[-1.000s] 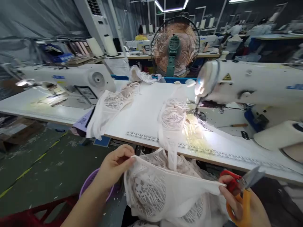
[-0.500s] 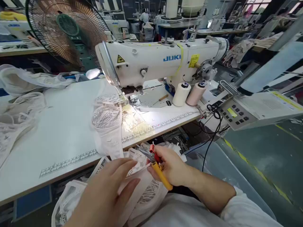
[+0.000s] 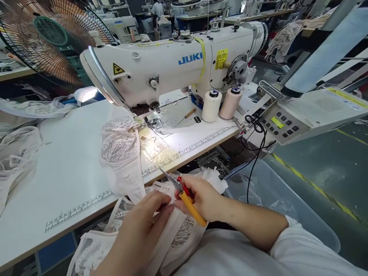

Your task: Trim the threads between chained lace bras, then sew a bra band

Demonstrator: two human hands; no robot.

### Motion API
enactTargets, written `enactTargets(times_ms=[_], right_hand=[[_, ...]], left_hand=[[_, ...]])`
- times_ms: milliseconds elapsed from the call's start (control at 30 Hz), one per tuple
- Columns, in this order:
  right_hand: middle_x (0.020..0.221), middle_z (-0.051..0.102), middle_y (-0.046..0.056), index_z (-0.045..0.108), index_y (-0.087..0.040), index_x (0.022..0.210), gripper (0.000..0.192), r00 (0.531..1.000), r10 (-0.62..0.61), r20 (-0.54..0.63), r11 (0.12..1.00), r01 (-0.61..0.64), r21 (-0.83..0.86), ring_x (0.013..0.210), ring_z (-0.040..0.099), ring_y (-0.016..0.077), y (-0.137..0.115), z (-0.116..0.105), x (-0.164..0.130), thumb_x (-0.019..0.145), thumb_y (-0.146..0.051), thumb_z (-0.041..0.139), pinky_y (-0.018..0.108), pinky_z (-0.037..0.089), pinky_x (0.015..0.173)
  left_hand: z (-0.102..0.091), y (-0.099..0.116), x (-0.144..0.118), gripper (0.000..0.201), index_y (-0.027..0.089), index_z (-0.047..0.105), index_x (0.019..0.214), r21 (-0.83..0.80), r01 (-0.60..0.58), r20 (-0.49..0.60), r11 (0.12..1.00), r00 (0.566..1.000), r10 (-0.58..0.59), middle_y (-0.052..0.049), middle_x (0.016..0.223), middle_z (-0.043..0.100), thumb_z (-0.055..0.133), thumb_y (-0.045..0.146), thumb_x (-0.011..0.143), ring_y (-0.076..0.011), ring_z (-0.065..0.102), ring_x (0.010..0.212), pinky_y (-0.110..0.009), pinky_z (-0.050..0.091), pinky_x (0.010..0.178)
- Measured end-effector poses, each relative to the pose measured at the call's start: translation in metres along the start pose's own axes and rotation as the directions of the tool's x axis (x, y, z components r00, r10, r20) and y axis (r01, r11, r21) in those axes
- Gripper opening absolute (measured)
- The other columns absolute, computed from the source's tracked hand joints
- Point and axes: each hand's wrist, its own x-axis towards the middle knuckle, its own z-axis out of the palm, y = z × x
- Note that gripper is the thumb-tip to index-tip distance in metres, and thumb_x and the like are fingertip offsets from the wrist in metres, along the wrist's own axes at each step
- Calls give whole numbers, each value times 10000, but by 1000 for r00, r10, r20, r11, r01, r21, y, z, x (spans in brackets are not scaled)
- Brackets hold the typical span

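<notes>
The left hand is closed, thumb and fingers pinching the edge of a white lace-cupped fabric bra that spreads towards six o'clock. The right hand curls around metal scissors with red and orange handles, blades pointing between ten and eleven. A white JUKI sewing machine stands at twelve.

Bright glare spots the white tabletop before a dim background.
</notes>
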Motion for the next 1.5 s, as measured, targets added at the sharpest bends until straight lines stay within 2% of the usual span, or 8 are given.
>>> enactTargets(times_ms=[167,333,467,667,900,1167,1300,1500], right_hand=[[682,442,-31,425,-178,721,321,976,67,208,987,-35,-154,562,385,87,-1,-16,5,676,-394,658,213,349,494],[639,406,-29,362,-191,660,378,886,73,458,865,172,-471,546,354,94,-1,-42,10,701,-467,617,222,302,478],[687,477,5,425,-177,694,216,820,154,551,744,271,-611,564,398,108,2,-45,7,766,-331,558,227,313,490],[728,565,44,487,-166,717,153,819,227,527,655,271,-705,611,484,155,1,-37,1,729,-305,551,250,313,502],[760,607,57,529,-171,782,172,845,251,473,616,237,-751,652,539,194,4,-35,-4,700,-320,554,269,323,524],[808,620,87,542,-152,810,210,864,315,393,594,144,-792,712,578,237,-1,-29,-9,692,-322,582,289,372,562],[825,624,100,549,-146,822,210,864,338,372,584,117,-803,726,587,249,-1,-27,-11,690,-305,587,297,383,570],[777,624,116,563,-135,780,433,861,358,361,604,81,-793,695,585,244,3,-22,-12,720,-564,556,290,374,558]], left_hand=[[-2,-3,3,118,233,572,761,-335,94,115,938,992,-58,-13,836,591,473,237,826,-148,548,782,-201,448,651],[-6,-10,0,107,227,603,738,-530,260,163,807,965,-203,-12,821,614,539,290,796,-146,542,768,-189,434,649],[-7,-13,-4,115,222,573,678,-583,297,137,756,953,-269,22,686,560,580,287,773,-111,496,637,-163,408,570],[-9,-7,-7,77,226,576,667,-568,288,10,771,939,-343,38,645,549,616,244,730,-96,474,581,-143,385,512],[-10,-15,-7,48,230,614,696,-545,274,15,792,948,-317,-2,787,645,594,225,739,-137,572,730,-176,456,639],[-7,-5,-4,62,206,605,630,-590,293,-74,752,908,-412,-13,753,639,628,204,687,-148,560,708,-205,444,630],[-9,-4,-2,28,196,639,669,-548,307,-13,778,927,-375,-38,787,654,637,213,690,-162,567,716,-220,446,629],[-11,0,-1,79,197,612,618,-569,333,-52,752,898,-437,-36,748,643,633,241,681,-158,547,676,-222,423,595]])
